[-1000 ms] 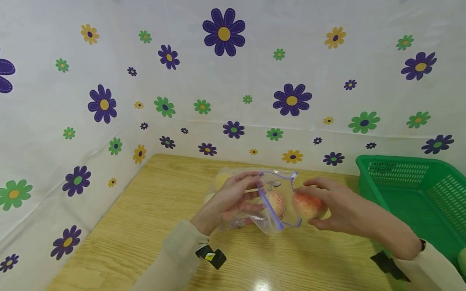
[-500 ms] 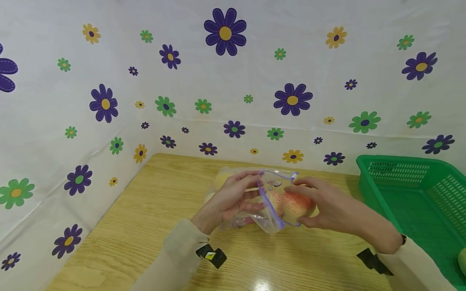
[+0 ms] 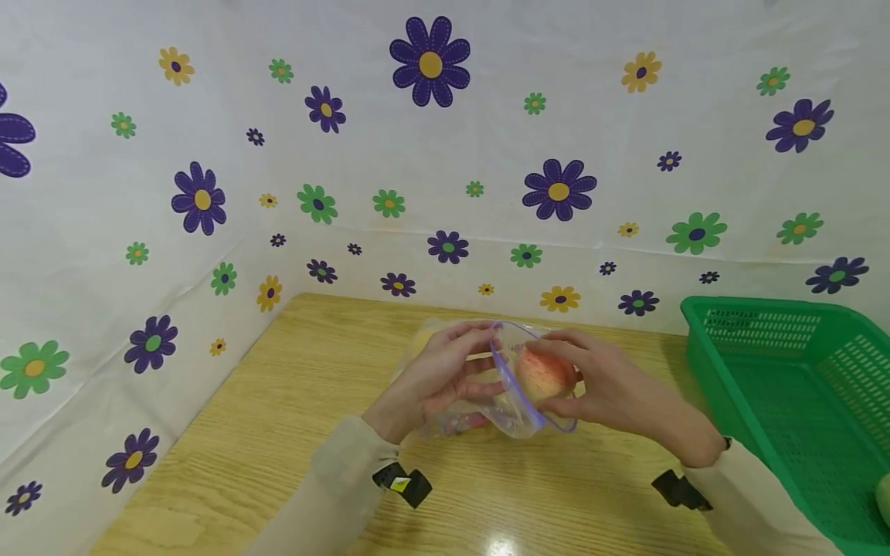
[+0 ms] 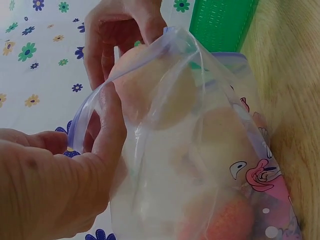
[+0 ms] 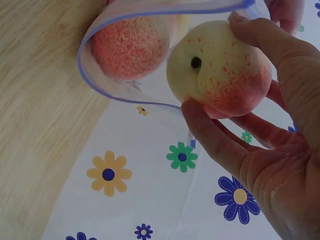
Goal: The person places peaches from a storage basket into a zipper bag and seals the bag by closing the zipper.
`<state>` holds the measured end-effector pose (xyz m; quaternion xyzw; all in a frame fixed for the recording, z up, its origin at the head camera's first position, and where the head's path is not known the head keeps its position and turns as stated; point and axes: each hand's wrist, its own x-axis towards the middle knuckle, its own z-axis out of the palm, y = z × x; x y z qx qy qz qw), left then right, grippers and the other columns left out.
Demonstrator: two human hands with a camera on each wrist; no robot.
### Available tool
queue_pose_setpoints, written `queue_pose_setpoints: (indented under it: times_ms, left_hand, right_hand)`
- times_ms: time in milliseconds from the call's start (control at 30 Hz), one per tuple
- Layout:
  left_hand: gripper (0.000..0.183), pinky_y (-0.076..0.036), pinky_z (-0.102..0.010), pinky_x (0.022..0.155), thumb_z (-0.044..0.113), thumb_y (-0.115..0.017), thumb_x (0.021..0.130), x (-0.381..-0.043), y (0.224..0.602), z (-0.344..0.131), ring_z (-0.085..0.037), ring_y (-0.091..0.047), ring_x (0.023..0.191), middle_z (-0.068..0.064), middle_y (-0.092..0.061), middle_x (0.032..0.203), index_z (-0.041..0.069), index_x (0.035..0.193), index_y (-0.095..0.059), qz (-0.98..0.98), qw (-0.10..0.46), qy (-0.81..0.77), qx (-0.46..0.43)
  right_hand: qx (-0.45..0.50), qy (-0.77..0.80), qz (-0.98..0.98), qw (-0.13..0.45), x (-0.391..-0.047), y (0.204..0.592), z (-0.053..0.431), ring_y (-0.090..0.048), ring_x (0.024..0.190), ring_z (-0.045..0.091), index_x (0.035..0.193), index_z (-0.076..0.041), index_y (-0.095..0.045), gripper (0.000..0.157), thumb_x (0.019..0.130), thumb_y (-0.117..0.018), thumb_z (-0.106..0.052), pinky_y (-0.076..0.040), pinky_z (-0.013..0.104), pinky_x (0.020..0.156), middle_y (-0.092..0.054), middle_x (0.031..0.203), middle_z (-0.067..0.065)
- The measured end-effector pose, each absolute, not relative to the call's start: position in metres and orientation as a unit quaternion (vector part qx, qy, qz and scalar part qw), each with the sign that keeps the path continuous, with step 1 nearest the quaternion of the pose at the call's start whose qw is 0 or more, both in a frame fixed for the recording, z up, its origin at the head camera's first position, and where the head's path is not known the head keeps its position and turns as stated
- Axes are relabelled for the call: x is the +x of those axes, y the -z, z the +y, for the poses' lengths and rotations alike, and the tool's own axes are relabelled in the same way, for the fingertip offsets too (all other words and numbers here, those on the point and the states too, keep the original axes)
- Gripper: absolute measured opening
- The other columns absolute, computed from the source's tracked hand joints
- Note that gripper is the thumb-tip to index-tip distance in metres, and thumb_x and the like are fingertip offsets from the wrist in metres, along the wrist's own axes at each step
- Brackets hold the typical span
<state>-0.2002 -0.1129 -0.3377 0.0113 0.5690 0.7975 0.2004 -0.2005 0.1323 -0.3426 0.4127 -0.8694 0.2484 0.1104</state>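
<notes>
A clear zip bag [image 3: 511,421] with a purple rim lies on the table, its mouth facing right. My left hand [image 3: 434,382] holds the near side of that mouth, the rim passing between thumb and fingers in the left wrist view. With thumb and fingertips, my right hand [image 3: 619,386] grips a red-and-cream peach [image 5: 220,70] within the bag's opening. Seen through the plastic, the held peach sits just behind the rim. Another speckled peach [image 5: 132,47] lies inside the bag, and a reddish fruit [image 4: 230,220] shows deeper in. My left hand partly hides the bag's contents.
On the right stands a green perforated basket [image 3: 726,386], with a pale round thing [image 3: 884,494] partly visible at the frame's edge. A white flowered cloth [image 3: 487,139] rises behind and to the left of the wooden table [image 3: 278,432].
My right hand has moved left, carrying the peach from outside the bag's mouth into the opening. My left hand stays nearly still, still holding the rim.
</notes>
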Motion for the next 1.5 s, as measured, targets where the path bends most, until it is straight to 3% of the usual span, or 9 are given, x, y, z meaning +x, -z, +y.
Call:
queue_pose_setpoints:
  times_ms: [200, 567, 967, 1267, 1500]
  left_hand:
    - [0.031, -0.063, -0.046, 0.087, 0.023, -0.053, 0.108, -0.202, 0.333, -0.116, -0.018, -0.062, 0.103, 0.000, -0.059, 0.107, 0.008, 0.134, -0.058, 0.576, 0.190, -0.795, 0.000]
    - [0.034, -0.063, -0.044, 0.087, 0.022, -0.048, 0.109, -0.205, 0.333, -0.127, -0.021, -0.061, 0.110, -0.003, -0.057, 0.115, 0.009, 0.141, -0.055, 0.588, 0.164, -0.792, -0.018]
    - [0.029, -0.065, -0.040, 0.081, 0.021, -0.046, 0.110, -0.203, 0.330, -0.133, -0.013, -0.063, 0.093, 0.002, -0.061, 0.100, 0.008, 0.135, -0.055, 0.567, 0.160, -0.808, -0.001]
    - [0.034, -0.065, -0.038, 0.081, 0.021, -0.048, 0.109, -0.202, 0.331, -0.132, -0.015, -0.062, 0.097, 0.001, -0.061, 0.101, 0.006, 0.140, -0.054, 0.570, 0.166, -0.805, -0.013]
    - [0.031, -0.065, -0.039, 0.080, 0.021, -0.049, 0.109, -0.202, 0.334, -0.131, -0.015, -0.064, 0.095, 0.002, -0.062, 0.099, 0.008, 0.137, -0.055, 0.570, 0.171, -0.803, -0.004]
  right_hand:
    - [0.411, -0.263, -0.862, 0.138, -0.207, 0.345, 0.119, -0.064, 0.098, 0.020, 0.135, -0.008, -0.064, 0.068, 0.074, -0.093, -0.013, -0.059, 0.023, 0.070, -0.063, 0.129, 0.013]
    - [0.412, -0.295, -0.848, 0.156, -0.217, 0.348, 0.099, -0.067, 0.099, 0.023, 0.132, -0.002, -0.064, 0.060, 0.078, -0.089, -0.009, -0.063, 0.032, 0.075, -0.064, 0.124, 0.015]
    - [0.403, -0.328, -0.839, 0.163, -0.221, 0.349, 0.086, -0.069, 0.098, 0.026, 0.122, 0.000, -0.068, 0.047, 0.080, -0.087, -0.004, -0.065, 0.035, 0.076, -0.064, 0.117, 0.016]
    - [0.398, -0.297, -0.847, 0.191, -0.214, 0.348, 0.102, -0.066, 0.096, 0.022, 0.114, -0.005, -0.072, 0.034, 0.082, -0.085, -0.006, -0.063, 0.033, 0.070, -0.066, 0.112, 0.010]
    - [0.397, -0.262, -0.850, 0.226, -0.204, 0.342, 0.122, -0.066, 0.095, 0.019, 0.116, -0.007, -0.072, 0.035, 0.083, -0.084, -0.006, -0.060, 0.032, 0.073, -0.066, 0.112, 0.007]
